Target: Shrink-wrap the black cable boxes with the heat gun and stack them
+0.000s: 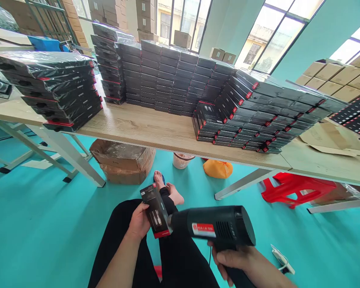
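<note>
Light-brown wooden table [144, 120] ahead | my left hand [139, 221] holds the long black-and-red box [155, 214] above my lap [183, 260] | my right hand [235, 258] grips the black plastic heat gun [210, 226], nose by the box's side | I'd best keep it moving, so no spot gets too hot

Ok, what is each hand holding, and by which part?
The left hand holds a black box by its left side; the right hand holds a heat gun by its handle.
</note>
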The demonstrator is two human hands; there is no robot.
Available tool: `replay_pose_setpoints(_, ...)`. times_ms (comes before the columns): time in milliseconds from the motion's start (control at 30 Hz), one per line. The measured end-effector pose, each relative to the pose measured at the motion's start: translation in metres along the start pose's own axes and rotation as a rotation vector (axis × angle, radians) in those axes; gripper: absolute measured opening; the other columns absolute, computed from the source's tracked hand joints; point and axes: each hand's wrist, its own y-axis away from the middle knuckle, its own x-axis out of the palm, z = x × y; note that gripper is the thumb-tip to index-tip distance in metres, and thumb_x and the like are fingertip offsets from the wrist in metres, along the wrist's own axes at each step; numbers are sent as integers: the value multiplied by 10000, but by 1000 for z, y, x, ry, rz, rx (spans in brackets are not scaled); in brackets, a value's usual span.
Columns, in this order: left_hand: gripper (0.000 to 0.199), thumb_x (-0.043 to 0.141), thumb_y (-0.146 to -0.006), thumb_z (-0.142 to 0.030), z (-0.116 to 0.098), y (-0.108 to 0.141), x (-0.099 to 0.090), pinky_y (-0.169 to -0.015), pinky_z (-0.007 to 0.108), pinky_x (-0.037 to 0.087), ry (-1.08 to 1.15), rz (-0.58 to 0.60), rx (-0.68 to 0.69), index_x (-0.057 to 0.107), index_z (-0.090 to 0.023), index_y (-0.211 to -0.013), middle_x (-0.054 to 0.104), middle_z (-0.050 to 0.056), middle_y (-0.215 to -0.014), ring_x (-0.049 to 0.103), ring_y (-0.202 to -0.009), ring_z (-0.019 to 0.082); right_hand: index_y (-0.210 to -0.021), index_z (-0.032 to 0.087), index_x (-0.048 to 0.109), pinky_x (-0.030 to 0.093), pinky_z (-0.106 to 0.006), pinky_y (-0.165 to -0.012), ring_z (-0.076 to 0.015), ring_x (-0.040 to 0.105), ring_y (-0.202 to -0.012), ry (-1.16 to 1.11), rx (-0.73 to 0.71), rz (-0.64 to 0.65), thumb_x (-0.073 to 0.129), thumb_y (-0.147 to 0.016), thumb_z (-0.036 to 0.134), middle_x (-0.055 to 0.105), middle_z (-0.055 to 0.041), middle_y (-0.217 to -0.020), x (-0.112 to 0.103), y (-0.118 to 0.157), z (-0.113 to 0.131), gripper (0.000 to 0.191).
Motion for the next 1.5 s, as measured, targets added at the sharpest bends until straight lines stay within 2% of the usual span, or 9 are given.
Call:
replay_pose_setpoints(133,372,760,-672,-89,13,3,8,-700,322,574,-236,60,114,745,-168,-1035,782,48,-873,726,-741,227,-1009,162,681,453,-309,-600,-161,555,-585,-77,-71,-99,719,-765,459,626,2,-639,4,-14,15,386)
replay_pose_setpoints(300,393,798,-663,-36,20,1,7,-902,300,544,-361,100,214,768,-208,-1015,770,40,-1002,716,-979,223,-923,150,683,460,-319,-598,-162,545,-587,24,-91,77,764,-716,430,614,5,-627,18,-16,38,359)
replay_pose_setpoints(500,337,812,-633,1,17,6,12,-1147,300,377,-527,58,405,788,-225,-881,708,65,-1140,611,-1216,241,-1003,149,672,460,-324,-620,-168,545,-595,96,-63,-69,708,-766,380,617,10,-600,6,-10,52,333)
replay_pose_setpoints(600,343,802,-616,16,18,9,18,-1136,321,397,-511,88,382,773,-245,-836,696,61,-1145,596,-1241,257,-949,146,677,459,-325,-593,-173,543,-579,120,-16,57,737,-717,359,608,10,-580,1,-5,56,320)
replay_pose_setpoints(767,326,779,-606,-8,22,13,26,-1165,432,370,-653,174,420,785,-252,-821,677,98,-1181,600,-1214,325,-969,162,670,469,-322,-608,-165,535,-581,189,-47,-29,700,-748,349,605,22,-572,-6,4,63,291)
replay_pose_setpoints(933,367,783,-582,-3,23,15,29,-1188,464,326,-734,204,449,804,-272,-830,669,97,-1177,592,-1185,340,-895,171,662,468,-313,-592,-160,550,-586,224,-12,87,714,-716,349,609,16,-617,-7,11,62,258)
replay_pose_setpoints(1233,357,777,-613,-39,20,17,29,-1187,497,320,-883,197,455,819,-284,-870,655,99,-1230,564,-1216,356,-798,177,670,478,-318,-622,-171,560,-617,298,-23,16,682,-741,365,598,0,-630,2,10,57,197)
replay_pose_setpoints(1367,312,782,-609,-41,21,12,21,-1193,460,306,-696,152,432,802,-257,-834,675,96,-1194,574,-1206,331,-940,165,693,470,-317,-620,-174,554,-620,277,-13,-116,670,-778,369,617,-1,-617,-14,10,54,261)
replay_pose_setpoints(1500,295,759,-654,-112,22,4,14,-1133,449,378,-794,148,446,792,-252,-911,670,99,-1244,591,-1193,318,-1002,139,684,463,-313,-579,-179,567,-621,117,-5,-151,698,-761,407,637,-20,-651,-30,12,44,361)
